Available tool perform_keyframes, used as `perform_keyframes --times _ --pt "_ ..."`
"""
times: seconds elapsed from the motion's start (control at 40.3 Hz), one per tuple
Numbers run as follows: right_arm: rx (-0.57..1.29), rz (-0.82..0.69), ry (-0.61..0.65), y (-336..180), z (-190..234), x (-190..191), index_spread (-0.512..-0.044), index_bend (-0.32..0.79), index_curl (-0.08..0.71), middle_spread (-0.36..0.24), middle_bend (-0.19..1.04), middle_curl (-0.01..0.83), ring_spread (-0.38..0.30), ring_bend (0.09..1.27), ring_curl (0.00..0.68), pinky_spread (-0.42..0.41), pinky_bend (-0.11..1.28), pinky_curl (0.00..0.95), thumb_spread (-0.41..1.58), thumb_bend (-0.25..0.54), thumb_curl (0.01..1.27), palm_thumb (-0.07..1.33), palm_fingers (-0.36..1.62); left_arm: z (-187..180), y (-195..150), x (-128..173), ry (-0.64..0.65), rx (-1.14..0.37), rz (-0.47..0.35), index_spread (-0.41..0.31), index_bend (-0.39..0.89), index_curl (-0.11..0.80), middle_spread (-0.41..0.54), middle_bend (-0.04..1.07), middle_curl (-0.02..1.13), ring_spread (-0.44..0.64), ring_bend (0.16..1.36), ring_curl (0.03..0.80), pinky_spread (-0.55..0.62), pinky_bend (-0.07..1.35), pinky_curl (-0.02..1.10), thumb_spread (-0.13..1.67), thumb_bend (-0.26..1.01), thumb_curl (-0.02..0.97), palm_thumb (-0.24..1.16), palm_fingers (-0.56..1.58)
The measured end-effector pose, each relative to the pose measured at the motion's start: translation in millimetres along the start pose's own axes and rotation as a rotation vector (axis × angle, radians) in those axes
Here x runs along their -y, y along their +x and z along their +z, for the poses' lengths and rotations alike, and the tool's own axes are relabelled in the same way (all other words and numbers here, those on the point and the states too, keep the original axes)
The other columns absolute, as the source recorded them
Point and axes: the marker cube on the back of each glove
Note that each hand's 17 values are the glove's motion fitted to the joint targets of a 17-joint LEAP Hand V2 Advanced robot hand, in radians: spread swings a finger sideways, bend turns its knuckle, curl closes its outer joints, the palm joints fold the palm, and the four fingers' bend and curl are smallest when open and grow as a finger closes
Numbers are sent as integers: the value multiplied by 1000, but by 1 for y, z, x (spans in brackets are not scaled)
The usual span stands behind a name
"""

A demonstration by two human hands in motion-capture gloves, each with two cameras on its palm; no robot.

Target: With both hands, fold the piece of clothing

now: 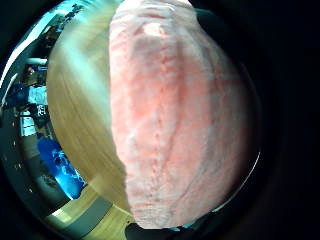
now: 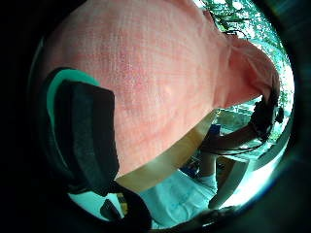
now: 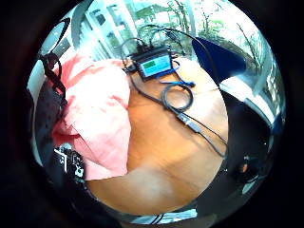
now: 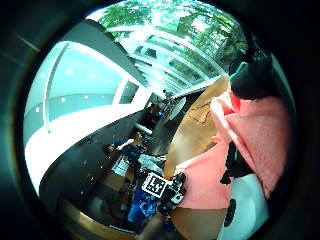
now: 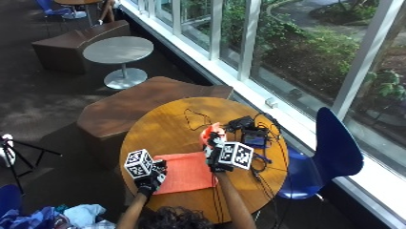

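An orange-pink piece of clothing lies on the round wooden table in front of the person. My left hand grips its left edge low at the table; a gloved finger curls against the cloth. My right hand pinches the cloth's right part and holds it lifted, so a fold stands up above the table. In the right palm views the cloth hangs from that hand down to the wood. The left hand shows at the far corner.
A black device with a screen and coiled cables sit on the table's right part, close to the lifted cloth. A thin loose cable lies at the far side. A blue chair stands at the right.
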Motion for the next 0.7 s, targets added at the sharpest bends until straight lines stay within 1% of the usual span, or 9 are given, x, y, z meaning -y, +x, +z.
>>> perform_keyframes --times 0.074,0.099,0.149,0.248,0.372,0.497,0.546,0.645,0.695 --pt "13 -149 -34 -57 25 -15 -309 116 287 -266 167 355 -317 611 414 -389 650 366 523 65 569 980 1156 -27 -15 -17 113 -74 -23 -95 153 347 113 176 322 345 591 328 371 518 433 1501 3 131 9 195" --pt "13 -205 -51 -79 35 -23 -312 116 287 -272 166 356 -318 611 415 -389 650 366 514 56 574 984 1156 -38 -21 -24 157 -85 -34 -97 128 338 86 198 328 290 627 337 313 536 436 1515 18 139 37 304" --pt "4 -314 -92 -117 58 -40 -315 104 283 -276 174 360 -319 611 417 -392 651 366 497 38 583 992 1154 -57 -34 -37 230 -89 -60 -95 100 323 56 223 338 226 646 334 248 550 430 1531 32 147 64 395" --pt "-69 -474 -181 -157 104 -74 -319 106 280 -283 171 365 -319 614 419 -394 651 367 467 6 600 1010 1154 -86 -57 -60 324 -105 -121 -101 99 311 15 230 355 149 661 346 160 561 434 1559 67 168 130 439" --pt "-214 -603 -269 -177 166 -120 -319 92 271 -294 166 368 -326 629 424 -402 656 369 455 -22 616 1024 1146 -110 -87 -84 423 -187 -198 -107 120 308 -18 248 380 91 649 353 95 552 440 1582 99 189 188 471" --pt "-346 -678 -353 -174 204 -166 -326 48 246 -300 165 369 -328 654 430 -405 679 375 457 -27 628 1030 1116 -111 -113 -99 459 -241 -275 -117 135 308 -49 262 392 57 631 348 54 517 430 1592 137 213 255 519" --pt "-372 -704 -346 -170 214 -177 -327 17 226 -299 170 373 -328 668 434 -405 695 379 461 -29 632 1030 1096 -107 -118 -101 456 -248 -290 -118 136 310 -55 264 396 48 620 346 43 509 426 1591 150 222 279 535" --pt "-377 -787 -196 -172 225 -172 -328 -80 157 -298 174 378 -332 719 445 -406 748 389 469 -30 639 1033 1025 -99 -121 -99 443 -251 -296 -121 137 312 -64 253 401 37 608 344 31 489 421 1591 167 234 304 544" --pt "-367 -803 -260 -167 223 -181 -329 -84 130 -297 178 381 -332 737 449 -406 771 395 475 -30 642 1032 1002 -96 -120 -97 440 -250 -290 -121 139 313 -67 250 404 35 600 342 26 475 416 1590 174 238 311 545"
